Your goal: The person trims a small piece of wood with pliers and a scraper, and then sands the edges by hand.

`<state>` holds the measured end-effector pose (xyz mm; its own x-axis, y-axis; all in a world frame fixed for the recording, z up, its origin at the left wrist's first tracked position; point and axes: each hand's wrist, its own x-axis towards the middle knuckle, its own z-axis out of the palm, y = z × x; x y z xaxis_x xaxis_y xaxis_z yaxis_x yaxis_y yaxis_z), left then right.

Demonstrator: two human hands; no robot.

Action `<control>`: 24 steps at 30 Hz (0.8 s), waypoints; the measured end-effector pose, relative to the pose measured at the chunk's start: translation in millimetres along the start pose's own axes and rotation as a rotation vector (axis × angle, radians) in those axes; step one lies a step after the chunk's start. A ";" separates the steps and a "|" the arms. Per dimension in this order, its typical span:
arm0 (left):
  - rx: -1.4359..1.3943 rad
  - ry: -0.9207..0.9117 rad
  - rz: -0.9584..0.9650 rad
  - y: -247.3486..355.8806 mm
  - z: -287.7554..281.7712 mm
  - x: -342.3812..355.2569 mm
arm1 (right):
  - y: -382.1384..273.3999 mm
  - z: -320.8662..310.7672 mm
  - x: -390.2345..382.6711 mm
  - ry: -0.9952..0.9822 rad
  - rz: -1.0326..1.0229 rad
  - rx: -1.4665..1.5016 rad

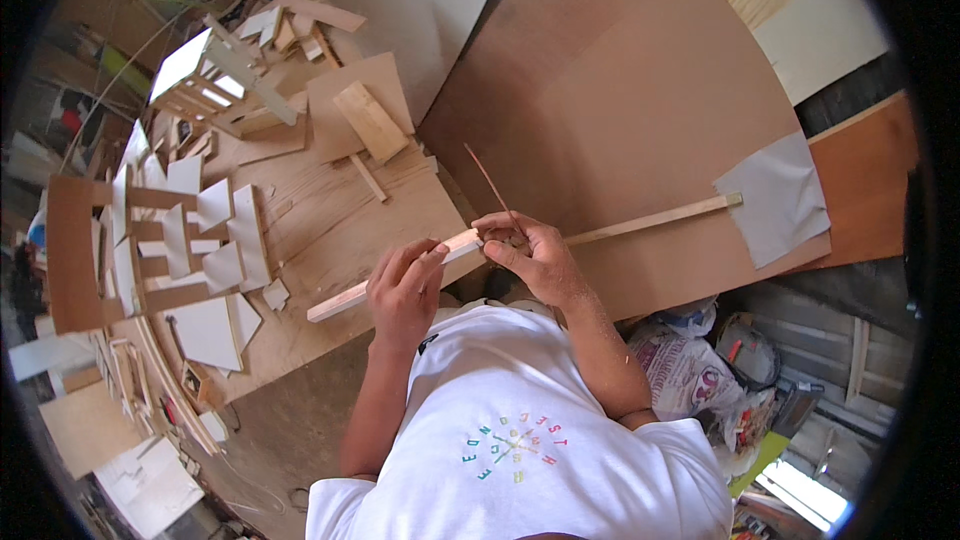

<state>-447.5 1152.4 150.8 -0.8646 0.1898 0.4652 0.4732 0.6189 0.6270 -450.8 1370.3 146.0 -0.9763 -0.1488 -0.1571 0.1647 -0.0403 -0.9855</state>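
My left hand [405,285] is closed around a square wooden strip [345,302], pale on its side and pinkish on top. The strip slants across the front of my body, its near-left end over the workbench edge. My right hand [535,255] is at the strip's other end, fingers curled and thumb bent in. A thin reddish-brown stick [490,177] rises from between its fingers, pointing up and left. Whether these fingers also touch the strip's end is hard to see. Sawdust clings to my right forearm.
On the left, a plywood workbench [330,230] carries white-faced offcuts [248,235], a small wooden frame [205,80] and a short board [370,120]. A large brown sheet [610,70] leans ahead, with another long strip [655,220] across it. Plastic bags [680,370] lie at right.
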 end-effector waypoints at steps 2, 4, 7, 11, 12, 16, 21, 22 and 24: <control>0.037 0.013 -0.013 18.8 -11.6 -7.2 | -14.6 0.3 -3.2 -0.058 0.000 -0.044; 0.063 0.065 -0.021 31.0 -19.0 -18.0 | -20.5 4.2 -7.2 -0.109 0.065 -0.002; 0.106 0.143 -0.015 42.1 -31.1 -36.3 | -15.6 12.5 -14.9 -0.177 0.033 -0.010; 0.197 0.207 -0.019 44.2 -45.2 -66.1 | -12.0 35.2 -25.9 -0.235 0.011 0.065; 0.215 0.228 -0.015 44.9 -48.6 -71.7 | -8.7 40.2 -29.3 -0.225 -0.020 0.083; 0.227 0.290 0.013 37.9 -63.1 -87.7 | -14.9 44.9 -44.2 -0.218 0.148 0.089; 0.043 0.172 -0.029 19.3 -72.9 -90.4 | -9.6 52.7 -71.9 -0.057 0.138 0.132; 0.010 0.125 -0.060 12.4 -72.9 -94.4 | -7.7 54.2 -76.9 0.002 0.144 0.061; -0.062 0.054 -0.111 -1.2 -72.1 -97.9 | 7.8 53.6 -88.8 0.114 0.107 -0.174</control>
<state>-351.3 1078.2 149.6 -0.9027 0.0801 0.4228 0.3859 0.5853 0.7131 -355.3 1330.2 155.6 -0.9656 -0.0303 -0.2581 0.2515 0.1423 -0.9573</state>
